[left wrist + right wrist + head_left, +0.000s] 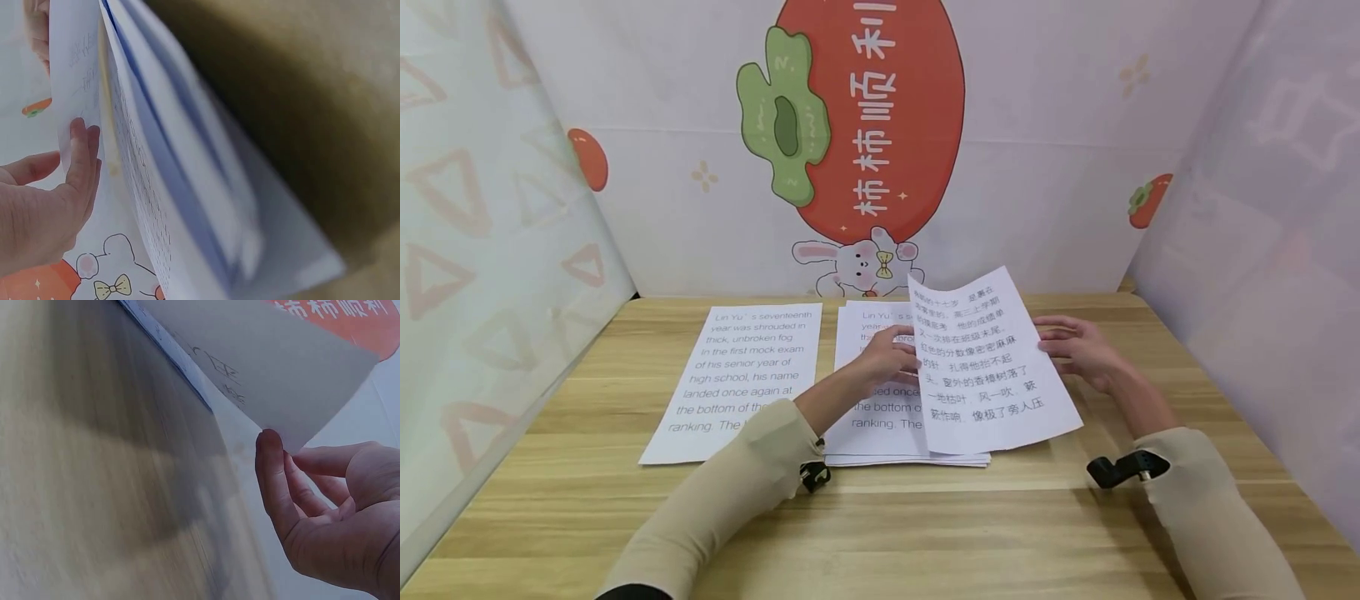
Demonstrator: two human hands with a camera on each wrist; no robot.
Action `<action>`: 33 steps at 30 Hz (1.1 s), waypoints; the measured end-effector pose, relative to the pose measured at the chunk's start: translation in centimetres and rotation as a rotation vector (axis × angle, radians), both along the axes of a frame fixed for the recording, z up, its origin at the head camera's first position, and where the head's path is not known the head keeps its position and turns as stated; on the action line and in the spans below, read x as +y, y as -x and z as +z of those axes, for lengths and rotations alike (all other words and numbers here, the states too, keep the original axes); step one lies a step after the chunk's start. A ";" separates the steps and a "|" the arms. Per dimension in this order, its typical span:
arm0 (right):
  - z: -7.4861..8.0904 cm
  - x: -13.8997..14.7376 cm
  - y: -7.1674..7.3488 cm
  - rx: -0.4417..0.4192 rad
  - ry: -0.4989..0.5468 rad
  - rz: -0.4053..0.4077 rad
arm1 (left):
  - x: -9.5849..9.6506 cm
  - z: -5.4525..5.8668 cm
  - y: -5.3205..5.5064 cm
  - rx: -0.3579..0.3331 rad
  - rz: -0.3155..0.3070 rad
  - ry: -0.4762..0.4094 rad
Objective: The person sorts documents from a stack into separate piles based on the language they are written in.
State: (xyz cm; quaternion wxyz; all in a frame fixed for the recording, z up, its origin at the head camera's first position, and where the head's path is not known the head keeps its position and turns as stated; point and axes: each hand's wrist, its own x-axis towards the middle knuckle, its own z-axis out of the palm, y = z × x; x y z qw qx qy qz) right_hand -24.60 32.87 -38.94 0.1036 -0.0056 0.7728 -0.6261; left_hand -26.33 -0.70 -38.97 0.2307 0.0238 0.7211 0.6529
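A white sheet of paper (977,367) printed with Chinese characters is tilted up above a paper stack, its right part past the stack's edge. My left hand (887,362) holds this sheet at its left edge, some fingertips hidden behind it; in the left wrist view the hand (50,203) has fingers on one face and the thumb at the edge. My right hand (1086,354) grips the right edge; the right wrist view has the hand (337,512) pinching a corner. Under the left forearm lies the stack (876,446), its top sheet printed in English.
Left of the stack, another English-printed sheet (741,383) lies flat, partly covered by the left sleeve. All of it is on a wooden table (925,533). A white backdrop (1037,167) with a persimmon and rabbit print stands behind, and pale patterned cloth walls (497,250) flank both sides.
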 end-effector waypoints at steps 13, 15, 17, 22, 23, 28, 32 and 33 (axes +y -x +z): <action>-0.1 3.5 -0.3 -0.018 0.051 0.008 | 2.2 0.4 -0.6 -0.027 -0.049 -0.012; -0.2 4.0 -0.4 -0.021 0.067 0.012 | 2.7 0.4 -0.7 -0.027 -0.047 -0.025; -0.3 4.5 -0.5 -0.025 0.090 0.012 | 3.2 0.4 -0.7 -0.025 -0.048 -0.027; -0.6 5.7 -0.9 -0.021 0.075 -0.016 | 4.6 0.5 -1.1 -0.030 -0.069 -0.010; -0.6 5.9 -1.0 -0.022 0.064 -0.024 | 4.8 0.6 -1.2 -0.033 -0.076 -0.003; -0.7 6.9 -1.3 -0.027 0.055 -0.034 | 6.0 0.9 -1.4 -0.051 -0.103 0.020; -0.6 7.8 -1.4 -0.029 0.074 -0.025 | 6.8 1.0 -1.6 -0.057 -0.113 0.015; -0.6 8.0 -1.5 -0.028 0.066 -0.027 | 7.0 1.0 -1.6 -0.055 -0.118 0.007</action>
